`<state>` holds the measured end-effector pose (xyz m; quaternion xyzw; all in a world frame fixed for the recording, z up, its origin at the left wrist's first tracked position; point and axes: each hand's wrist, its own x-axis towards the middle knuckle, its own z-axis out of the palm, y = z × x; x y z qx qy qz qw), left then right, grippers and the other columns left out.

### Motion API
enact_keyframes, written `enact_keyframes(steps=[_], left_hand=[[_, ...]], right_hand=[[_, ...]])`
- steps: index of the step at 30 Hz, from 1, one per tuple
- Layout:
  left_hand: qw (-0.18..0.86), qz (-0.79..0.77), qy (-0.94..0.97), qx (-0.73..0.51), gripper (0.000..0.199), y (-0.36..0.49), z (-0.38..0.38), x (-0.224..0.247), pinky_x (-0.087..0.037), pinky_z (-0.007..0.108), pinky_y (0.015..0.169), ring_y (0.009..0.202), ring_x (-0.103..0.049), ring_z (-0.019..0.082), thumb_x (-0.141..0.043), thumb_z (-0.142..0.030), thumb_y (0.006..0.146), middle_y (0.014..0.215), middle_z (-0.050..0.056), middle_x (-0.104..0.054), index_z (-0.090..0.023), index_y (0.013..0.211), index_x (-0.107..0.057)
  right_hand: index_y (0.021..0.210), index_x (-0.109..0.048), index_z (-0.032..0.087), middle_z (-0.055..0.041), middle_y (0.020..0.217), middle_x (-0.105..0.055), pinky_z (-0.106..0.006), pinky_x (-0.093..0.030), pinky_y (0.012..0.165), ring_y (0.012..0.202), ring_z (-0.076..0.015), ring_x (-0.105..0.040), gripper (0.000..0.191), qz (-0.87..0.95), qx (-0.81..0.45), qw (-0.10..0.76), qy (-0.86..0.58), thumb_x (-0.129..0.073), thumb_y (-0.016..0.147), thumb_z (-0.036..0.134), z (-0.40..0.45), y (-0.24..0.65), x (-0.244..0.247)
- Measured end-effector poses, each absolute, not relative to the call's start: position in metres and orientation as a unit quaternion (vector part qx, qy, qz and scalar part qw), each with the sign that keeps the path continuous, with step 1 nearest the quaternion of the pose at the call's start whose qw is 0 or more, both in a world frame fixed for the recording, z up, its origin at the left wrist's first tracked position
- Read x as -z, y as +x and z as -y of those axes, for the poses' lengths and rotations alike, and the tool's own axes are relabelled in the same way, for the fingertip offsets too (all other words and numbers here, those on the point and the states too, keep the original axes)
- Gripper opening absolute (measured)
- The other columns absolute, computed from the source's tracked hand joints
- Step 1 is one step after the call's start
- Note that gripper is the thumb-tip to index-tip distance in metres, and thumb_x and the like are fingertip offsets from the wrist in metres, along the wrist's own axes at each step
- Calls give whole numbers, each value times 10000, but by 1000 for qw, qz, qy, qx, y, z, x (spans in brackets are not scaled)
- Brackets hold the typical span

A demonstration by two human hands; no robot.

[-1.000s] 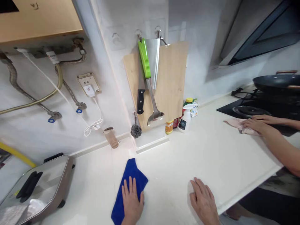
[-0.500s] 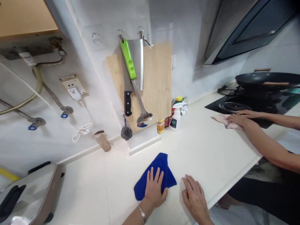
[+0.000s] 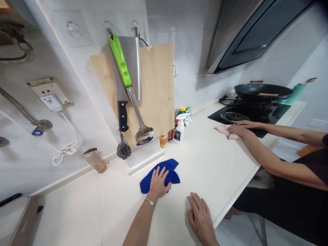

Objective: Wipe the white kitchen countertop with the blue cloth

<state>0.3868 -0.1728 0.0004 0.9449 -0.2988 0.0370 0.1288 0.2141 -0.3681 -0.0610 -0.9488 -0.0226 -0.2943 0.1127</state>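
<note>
A blue cloth (image 3: pixel 146 183) lies partly folded on the white countertop (image 3: pixel 123 212). My left hand (image 3: pixel 158 184) is flat on top of it, fingers spread and pressing it against the surface; a silver bracelet circles the wrist. To the right, near the counter's front edge, my right hand (image 3: pixel 201 217) rests on the bare surface with its fingers stretched out. It holds nothing. Just behind the cloth is the low ledge at the foot of the wall.
At right, another person's hands (image 3: pixel 239 130) press a pink cloth (image 3: pixel 222 129) beside the black stove (image 3: pixel 215 116) with its wok (image 3: pixel 263 90). A spray bottle (image 3: pixel 179 130) stands by the wall. A cutting board (image 3: pixel 157 85), knives, ladle (image 3: pixel 143 133) and steel scrubber (image 3: pixel 123 150) hang there.
My left hand has slid the blue cloth away from me, toward the wall ledge. My right hand stays on the counter. The view has turned somewhat to the right.
</note>
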Motion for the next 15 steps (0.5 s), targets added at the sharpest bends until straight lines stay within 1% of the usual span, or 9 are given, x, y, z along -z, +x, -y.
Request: enact_keyframes(steps=[4, 7, 10, 15], left_hand=[[116, 295, 947, -62, 692, 400, 172, -2, -259, 558, 1250, 1534, -213, 319, -561, -426, 893, 1646, 12, -324, -310, 1538, -338], [111, 284, 949, -83, 664, 398, 171, -4, -286, 547, 1239, 1518, -264, 305, -567, -361, 888, 1622, 19, -374, -310, 1521, -374], [102, 257, 955, -106, 634, 388, 168, -4, -309, 545, 1227, 1512, -284, 307, -541, -311, 895, 1607, 32, -399, -297, 1512, -395], [89, 251, 954, -138, 603, 356, 149, 3, -360, 556, 1203, 1497, -317, 323, -465, -326, 936, 1612, 32, -385, -269, 1528, -367]], right_hand=[[1398, -447, 180, -140, 1474, -516, -509, -367, 1169, 1405, -268, -436, 536, 24, 305, 115, -945, -455, 864, 135, 369, 216, 66], [1402, -450, 201, -126, 1472, -523, -509, -386, 1155, 1396, -268, -449, 563, 21, 308, 116, -944, -454, 846, 113, 369, 218, 68], [1408, -454, 215, -108, 1473, -526, -499, -410, 1137, 1392, -264, -455, 604, 23, 313, 116, -942, -454, 817, 91, 369, 220, 69], [1381, -490, 208, -96, 1468, -532, -484, -420, 1134, 1398, -246, -448, 598, 10, 321, 116, -940, -445, 801, 69, 368, 223, 63]])
